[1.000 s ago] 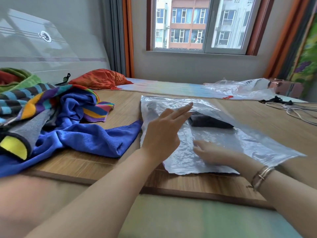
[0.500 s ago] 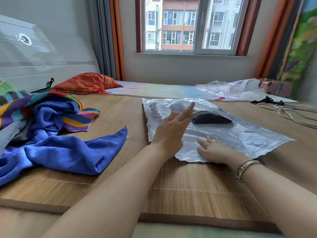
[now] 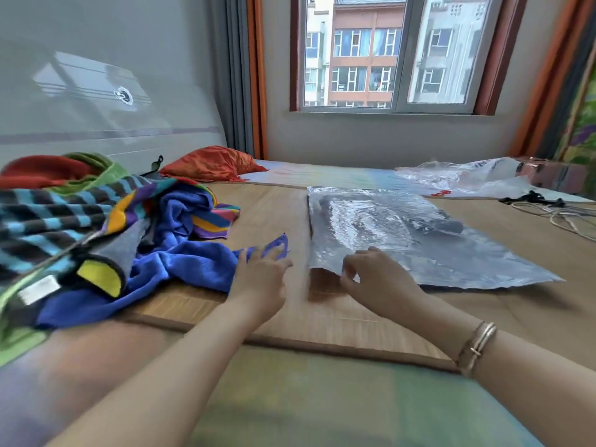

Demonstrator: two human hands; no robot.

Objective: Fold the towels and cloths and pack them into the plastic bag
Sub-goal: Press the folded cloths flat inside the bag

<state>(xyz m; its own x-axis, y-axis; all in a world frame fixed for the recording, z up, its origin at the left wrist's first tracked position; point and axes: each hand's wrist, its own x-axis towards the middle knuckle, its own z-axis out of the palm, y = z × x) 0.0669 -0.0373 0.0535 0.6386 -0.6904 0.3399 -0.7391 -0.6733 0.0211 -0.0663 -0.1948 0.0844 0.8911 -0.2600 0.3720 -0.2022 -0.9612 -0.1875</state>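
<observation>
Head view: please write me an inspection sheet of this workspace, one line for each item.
Surface: woven bamboo mat, bare between the pile and the bag.
Job's things: clear plastic bag lies flat with a dark folded cloth inside; blue towel unfolded, beside a pile of striped cloths.
Clutter: orange cushion and a second crumpled plastic bag at the far side.
Grippers: left hand open, fingers reaching to the blue towel's corner; right hand curled at the bag's near edge, grip blurred.
Cables: pale cords at the right.
Surroundings: window, orange curtains.
</observation>
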